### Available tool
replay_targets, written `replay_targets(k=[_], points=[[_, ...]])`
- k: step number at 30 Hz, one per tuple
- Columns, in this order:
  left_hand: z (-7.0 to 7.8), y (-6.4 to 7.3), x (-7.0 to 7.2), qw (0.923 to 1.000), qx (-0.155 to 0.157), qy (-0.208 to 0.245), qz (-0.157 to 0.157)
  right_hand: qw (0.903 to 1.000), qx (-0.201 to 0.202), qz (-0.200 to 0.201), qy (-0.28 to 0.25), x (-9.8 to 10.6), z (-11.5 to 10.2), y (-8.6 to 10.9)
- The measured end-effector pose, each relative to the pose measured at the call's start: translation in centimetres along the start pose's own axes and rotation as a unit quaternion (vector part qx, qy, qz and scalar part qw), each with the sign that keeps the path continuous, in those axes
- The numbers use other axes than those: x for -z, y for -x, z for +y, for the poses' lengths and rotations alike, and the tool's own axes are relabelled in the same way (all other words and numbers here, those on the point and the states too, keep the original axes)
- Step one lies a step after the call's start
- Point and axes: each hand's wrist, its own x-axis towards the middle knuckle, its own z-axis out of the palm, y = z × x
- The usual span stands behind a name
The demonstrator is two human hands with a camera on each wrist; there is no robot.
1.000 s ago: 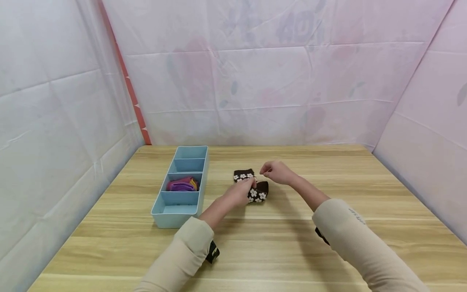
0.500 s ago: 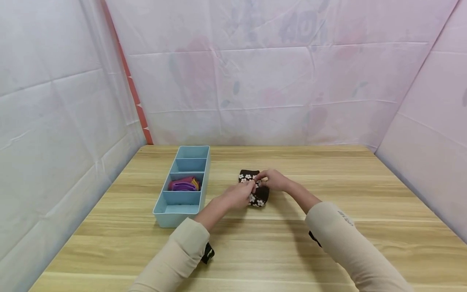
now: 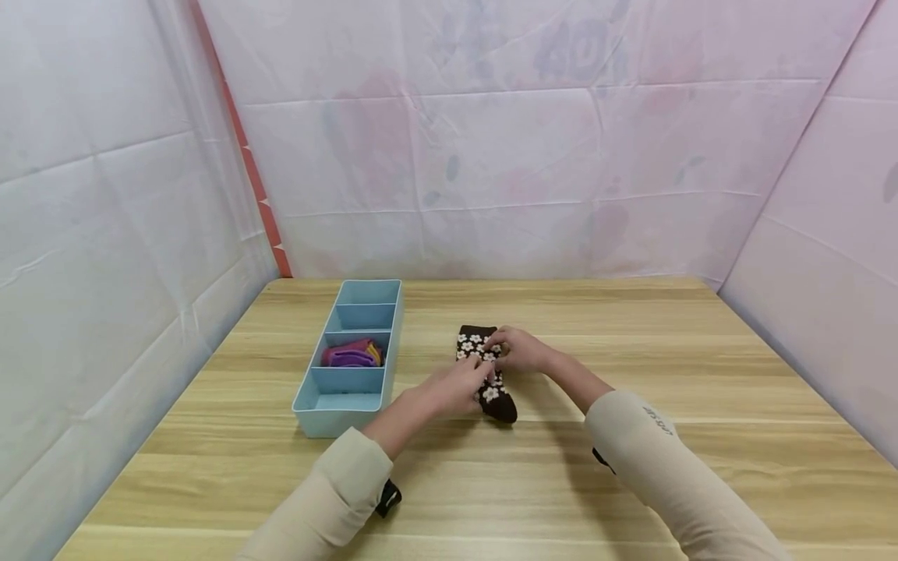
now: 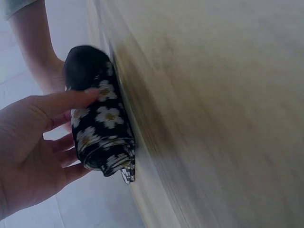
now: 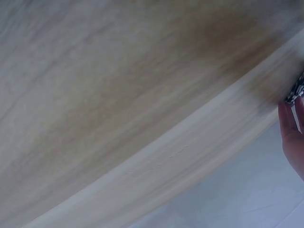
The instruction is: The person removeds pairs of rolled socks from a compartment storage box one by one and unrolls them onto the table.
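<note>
A dark brown sock [image 3: 471, 343] with white flowers lies on the table, its plain toe pointing towards me and its cuff away. My left hand [image 3: 456, 387] covers part of its middle. In the left wrist view the thumb [image 4: 78, 100] lies over the flowered sock [image 4: 108, 116], fingers at its far side, and layered knit edges show at the near end. My right hand [image 3: 522, 351] has its fingers bent at the sock's right edge, below the cuff. Only part of the right hand [image 5: 293, 142] shows in the right wrist view, fingertips at the sock.
A light blue box [image 3: 394, 362] with several compartments stands left of the sock. One compartment contains a folded purple and magenta cloth item [image 3: 353, 355] with some yellow. Printed cloth walls [image 3: 505, 156] enclose the wooden table [image 3: 617, 327] at the back and sides.
The right hand has moved left and down onto the sock. The sock, folded over earlier, now stretches longer towards me with its dark toe showing. The left hand has shifted slightly towards me.
</note>
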Motion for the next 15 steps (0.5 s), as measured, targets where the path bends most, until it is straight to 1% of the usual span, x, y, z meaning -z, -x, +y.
replay_targets(k=[4, 8, 11, 13, 15], points=[[0.3, 0.6, 0.2, 0.9995, 0.003, 0.017, -0.027, 1.0000, -0.003, 0.002, 0.005, -0.1, -0.2, -0.1], [0.3, 0.9, 0.2, 0.9991, 0.022, 0.019, -0.030, 0.9998, 0.005, 0.010, 0.017, -0.3, -0.3, -0.4], [0.3, 1.1, 0.2, 0.9991, 0.030, -0.003, -0.029, 0.9988, 0.015, 0.018, 0.043, -0.6, -0.1, -0.8], [0.3, 1.2, 0.2, 0.9990, 0.028, -0.021, -0.027, 0.9976, 0.021, 0.024, 0.062, -0.7, -0.1, -1.1], [0.3, 1.2, 0.3, 0.9990, 0.027, -0.028, -0.023, 0.9963, 0.024, 0.029, 0.077, -0.9, -0.2, -1.4]])
